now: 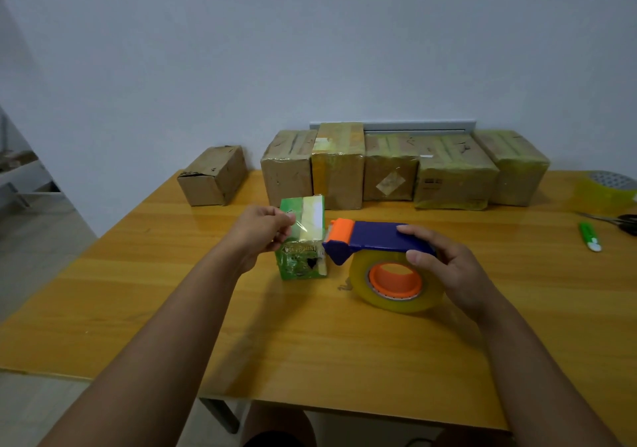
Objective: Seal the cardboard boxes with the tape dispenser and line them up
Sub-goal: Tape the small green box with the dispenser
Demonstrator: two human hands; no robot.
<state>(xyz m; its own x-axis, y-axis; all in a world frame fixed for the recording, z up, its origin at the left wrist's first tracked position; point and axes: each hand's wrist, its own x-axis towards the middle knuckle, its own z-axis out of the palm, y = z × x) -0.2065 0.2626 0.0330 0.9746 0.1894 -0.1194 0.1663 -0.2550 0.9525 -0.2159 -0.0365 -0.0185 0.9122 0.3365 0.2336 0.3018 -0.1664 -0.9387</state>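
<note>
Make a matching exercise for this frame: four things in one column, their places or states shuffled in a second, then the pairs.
Things:
1. tape dispenser
2. small green box
3. lone brown box
4. spare tape roll

Places or states:
A. far right table edge
B. apart, left of the taped row
C. gripped by the right hand
D. steadied by the left hand

Pairs: 1-C, 2-D, 3-B, 4-A

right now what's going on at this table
A person is taping a small green box. The right hand grips the tape dispenser beside it, while the left hand pinches the tape end against the box. Five taped boxes stand in a row at the back; one brown box sits apart.
</note>
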